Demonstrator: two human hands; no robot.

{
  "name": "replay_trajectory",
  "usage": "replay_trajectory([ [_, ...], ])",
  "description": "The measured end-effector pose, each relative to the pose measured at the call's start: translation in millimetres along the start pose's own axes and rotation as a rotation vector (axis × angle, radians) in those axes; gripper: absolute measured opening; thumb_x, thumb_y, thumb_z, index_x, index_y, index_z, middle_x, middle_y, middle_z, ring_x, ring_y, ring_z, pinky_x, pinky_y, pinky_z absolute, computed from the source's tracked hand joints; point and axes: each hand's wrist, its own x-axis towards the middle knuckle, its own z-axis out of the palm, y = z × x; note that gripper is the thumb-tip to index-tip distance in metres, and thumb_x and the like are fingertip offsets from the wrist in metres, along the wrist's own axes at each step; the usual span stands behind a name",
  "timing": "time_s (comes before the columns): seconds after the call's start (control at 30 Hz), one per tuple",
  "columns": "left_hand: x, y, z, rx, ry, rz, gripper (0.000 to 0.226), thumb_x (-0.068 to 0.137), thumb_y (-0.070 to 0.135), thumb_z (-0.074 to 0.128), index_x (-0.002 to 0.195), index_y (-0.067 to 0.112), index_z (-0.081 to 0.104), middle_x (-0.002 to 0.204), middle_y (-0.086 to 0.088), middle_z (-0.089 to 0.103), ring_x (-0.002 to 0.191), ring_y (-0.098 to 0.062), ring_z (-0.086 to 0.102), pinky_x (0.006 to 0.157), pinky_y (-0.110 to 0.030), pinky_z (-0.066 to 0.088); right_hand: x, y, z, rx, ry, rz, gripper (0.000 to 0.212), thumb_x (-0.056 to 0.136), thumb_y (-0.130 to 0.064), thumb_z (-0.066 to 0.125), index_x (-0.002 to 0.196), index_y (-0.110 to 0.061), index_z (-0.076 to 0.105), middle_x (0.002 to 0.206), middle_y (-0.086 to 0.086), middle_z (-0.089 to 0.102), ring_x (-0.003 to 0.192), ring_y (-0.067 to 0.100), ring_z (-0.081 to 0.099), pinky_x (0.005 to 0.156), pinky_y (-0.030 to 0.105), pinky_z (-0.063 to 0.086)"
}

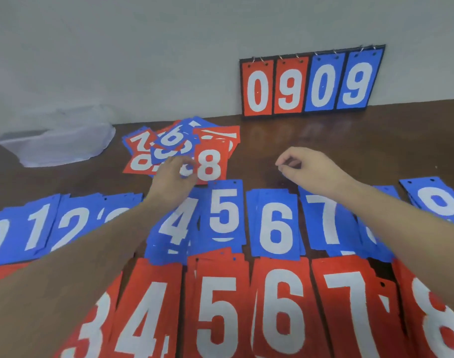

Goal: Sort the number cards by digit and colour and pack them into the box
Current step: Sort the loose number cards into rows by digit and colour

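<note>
While the left hand [173,175] pinches the near edge of a red 8 card [210,164] on the unsorted pile [179,148], the right hand [307,167] hovers with fingers loosely curled, holding nothing. Two sorted rows lie near: blue stacks [223,215] behind red stacks [215,313]. One clear box [53,146] sits far left on the dark wooden table [350,140]; one scoreboard [311,82] leans on the grey wall [143,47].

Plain room: wooden table [350,140], bare wall [143,47]
</note>
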Motion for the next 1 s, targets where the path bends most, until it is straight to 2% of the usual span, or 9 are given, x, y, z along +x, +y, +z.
replay_trajectory([
  [0.1, 13.3, -32.7, -26.8, -0.034, 0.014, -0.034, 0.027, 0.1, 0.018, 0.057, 0.126, 0.023, 0.059, 0.135, 0.005, 0.048, 0.108, -0.006, 0.053, 0.075, -0.013, 0.042, 23.4, -26.6, 25.1, -0.013, -0.035, -0.006, 0.007, 0.099, -0.027, 0.06, 0.103, -0.031, 0.066, 0.103, -0.016, 0.062, 0.091, 0.0, 0.058, 0.062, 0.008, 0.041],
  [0.17, 24.2, -52.5, -39.8, -0.038, 0.026, -0.019, 0.024, 0.1, 0.019, 0.055, 0.123, 0.02, 0.06, 0.128, 0.004, 0.052, 0.101, -0.009, 0.056, 0.066, -0.01, 0.041, 38.5, -41.0, 41.6, -0.033, -0.047, -0.017, 0.006, 0.099, -0.028, 0.061, 0.1, -0.033, 0.064, 0.107, -0.012, 0.064, 0.094, 0.001, 0.058, 0.07, 0.01, 0.041],
  [0.27, 39.2, -77.3, -52.1, -0.001, 0.019, -0.02, 0.022, 0.1, 0.022, 0.057, 0.121, 0.023, 0.061, 0.131, 0.004, 0.054, 0.11, -0.012, 0.053, 0.08, -0.011, 0.041, 56.5, -59.1, 63.6, -0.058, -0.061, -0.016, 0.006, 0.098, -0.028, 0.061, 0.101, -0.033, 0.063, 0.109, -0.012, 0.062, 0.1, 0.005, 0.059, 0.08, 0.018, 0.047],
  [0.33, 48.3, -89.9, -57.7, 0.098, -0.023, 0.026, 0.026, 0.1, 0.022, 0.057, 0.125, 0.024, 0.06, 0.136, 0.004, 0.054, 0.125, -0.016, 0.049, 0.099, -0.026, 0.042, 65.9, -69.2, 74.7, -0.076, -0.068, -0.027, 0.006, 0.099, -0.028, 0.061, 0.103, -0.03, 0.064, 0.108, -0.012, 0.061, 0.101, 0.006, 0.058, 0.086, 0.022, 0.049],
  [0.4, 55.8, -97.6, -61.1, 0.221, -0.089, 0.136, 0.027, 0.099, 0.023, 0.058, 0.125, 0.026, 0.06, 0.137, 0.004, 0.055, 0.13, -0.017, 0.047, 0.109, -0.041, 0.041, 74.5, -74.7, 84.2, -0.104, -0.065, -0.056, 0.005, 0.098, -0.029, 0.062, 0.101, -0.03, 0.065, 0.107, -0.013, 0.06, 0.102, 0.007, 0.058, 0.09, 0.024, 0.049],
  [0.6, 93.1, -105.0, -62.1, 0.273, -0.081, 0.272, 0.028, 0.098, 0.032, 0.059, 0.124, 0.024, 0.06, 0.135, 0.006, 0.057, 0.13, -0.018, 0.048, 0.107, -0.047, 0.042, 98.3, -85.1, 100.7, -0.153, -0.039, -0.064, 0.008, 0.1, -0.03, 0.06, 0.105, -0.034, 0.062, 0.116, -0.018, 0.055, 0.112, 0.004, 0.049, 0.092, 0.02, 0.042],
  [0.8, 122.7, -94.5, -46.7, 0.391, -0.196, 0.357, 0.053, 0.105, 0.049, 0.041, 0.152, 0.026, 0.039, 0.161, 0.004, 0.035, 0.148, -0.017, 0.031, 0.118, -0.037, 0.026, 129.4, -81.7, 104.4, -0.197, 0.0, -0.031, 0.027, 0.099, -0.033, 0.06, 0.125, -0.03, 0.059, 0.137, -0.01, 0.056, 0.126, 0.01, 0.049, 0.102, 0.028, 0.045],
  [0.9, 124.8, -95.4, -40.7, 0.501, -0.202, 0.37, 0.054, 0.106, 0.052, 0.032, 0.155, 0.032, 0.033, 0.163, 0.006, 0.031, 0.149, -0.015, 0.029, 0.118, -0.038, 0.023, 142.3, -78.0, 102.9, -0.247, -0.033, -0.05, 0.044, 0.099, -0.046, 0.056, 0.141, -0.034, 0.049, 0.149, -0.01, 0.049, 0.136, 0.012, 0.044, 0.109, 0.034, 0.043],
  [1.0, 121.1, -100.0, -41.8, 0.556, -0.141, 0.366, 0.053, 0.105, 0.054, 0.031, 0.152, 0.034, 0.038, 0.16, 0.009, 0.037, 0.145, -0.015, 0.035, 0.115, -0.04, 0.027, 144.5, -77.3, 102.8, -0.334, -0.238, -0.23, 0.063, 0.093, -0.073, 0.043, 0.149, -0.044, 0.04, 0.159, -0.018, 0.036, 0.147, 0.006, 0.03, 0.119, 0.04, 0.031],
])
